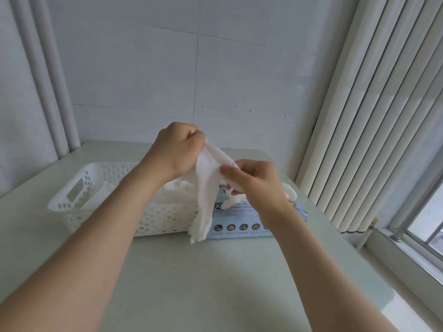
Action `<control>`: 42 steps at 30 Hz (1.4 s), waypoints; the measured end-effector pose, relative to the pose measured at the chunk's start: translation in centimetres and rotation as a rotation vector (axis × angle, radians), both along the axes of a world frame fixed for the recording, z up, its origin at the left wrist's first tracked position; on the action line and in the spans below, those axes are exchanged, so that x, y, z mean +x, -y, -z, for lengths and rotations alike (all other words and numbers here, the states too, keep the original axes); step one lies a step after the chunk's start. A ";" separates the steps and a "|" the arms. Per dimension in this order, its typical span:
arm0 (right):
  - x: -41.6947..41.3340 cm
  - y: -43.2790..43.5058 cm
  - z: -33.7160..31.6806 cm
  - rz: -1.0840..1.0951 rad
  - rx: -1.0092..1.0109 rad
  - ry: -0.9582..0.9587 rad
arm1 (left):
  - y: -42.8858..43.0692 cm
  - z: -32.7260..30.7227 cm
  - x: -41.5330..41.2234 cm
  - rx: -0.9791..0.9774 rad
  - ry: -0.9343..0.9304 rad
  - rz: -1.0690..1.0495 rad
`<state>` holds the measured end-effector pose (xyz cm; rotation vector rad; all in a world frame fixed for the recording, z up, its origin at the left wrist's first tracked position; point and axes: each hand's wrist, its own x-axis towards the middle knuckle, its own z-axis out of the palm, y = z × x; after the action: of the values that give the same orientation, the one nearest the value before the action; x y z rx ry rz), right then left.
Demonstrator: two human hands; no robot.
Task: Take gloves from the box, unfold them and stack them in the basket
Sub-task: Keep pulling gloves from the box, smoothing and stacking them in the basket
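Left hand (pixel 176 149) and right hand (pixel 254 182) both pinched a white glove (pixel 208 178), held above basket (pixel 79 200) and box (pixel 239 224) on desk (pixel 203 283).

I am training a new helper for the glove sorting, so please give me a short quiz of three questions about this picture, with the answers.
1. The left hand and the right hand are up over the table. The white glove is pinched by: A) the left only, B) the right only, C) both.
2. True or false: some gloves already lie in the white perforated basket.
3. Fill in: the blue glove box lies to the ____ of the basket.
Key: 1 C; 2 true; 3 right.
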<state>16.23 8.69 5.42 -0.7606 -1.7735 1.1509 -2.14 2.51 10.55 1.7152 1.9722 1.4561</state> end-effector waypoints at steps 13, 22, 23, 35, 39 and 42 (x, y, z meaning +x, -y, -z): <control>-7.2 -3.5 -1.4 0.254 -0.086 0.186 | 1.8 -0.3 -5.1 -0.089 0.054 0.072; -14.7 -5.0 -0.9 0.237 0.488 0.861 | 3.1 2.1 -10.8 -0.581 -0.088 -0.138; -15.2 -4.7 -0.8 0.230 0.514 0.889 | 3.2 2.2 -11.2 -0.603 -0.085 -0.154; -16.1 -3.3 -0.5 0.136 0.786 0.729 | 2.9 4.5 -15.1 -0.587 -0.093 -0.542; -14.6 -1.4 -2.3 -0.196 0.469 0.943 | 2.5 3.9 -14.0 -0.608 -0.329 -0.607; -13.9 -0.6 -2.3 -0.259 0.436 1.161 | 2.2 3.5 -13.1 -0.643 -0.553 -0.563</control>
<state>2.36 9.28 7.68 -1.0327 -3.0105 0.3652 -15.20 0.33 7.02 1.4002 2.9393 0.2950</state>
